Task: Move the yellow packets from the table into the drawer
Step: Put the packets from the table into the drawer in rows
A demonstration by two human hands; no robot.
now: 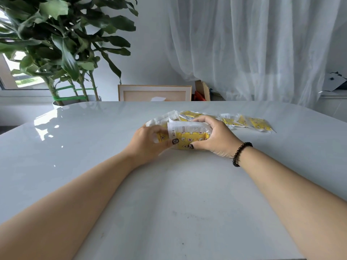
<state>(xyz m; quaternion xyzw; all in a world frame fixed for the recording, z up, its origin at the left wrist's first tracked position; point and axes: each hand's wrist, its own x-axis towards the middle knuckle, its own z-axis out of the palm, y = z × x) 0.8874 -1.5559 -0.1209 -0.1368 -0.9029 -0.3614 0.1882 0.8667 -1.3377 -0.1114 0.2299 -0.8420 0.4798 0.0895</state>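
A bunch of yellow packets (189,136) with white tops and a star pattern stands on edge on the white table (169,194), near its middle. My left hand (150,143) grips the bunch from the left, thumb on its front. My right hand (212,137) grips it from the right, fingers over the top and thumb low on the front. Several more yellow packets (261,124) lie flat in a row behind and to the right. No drawer is in view.
A large potted plant (62,44) stands beyond the table's far left corner. A wooden frame (154,92) leans behind the far edge, with white curtains (253,44) at the back right. A dark bead bracelet (240,153) is on my right wrist.
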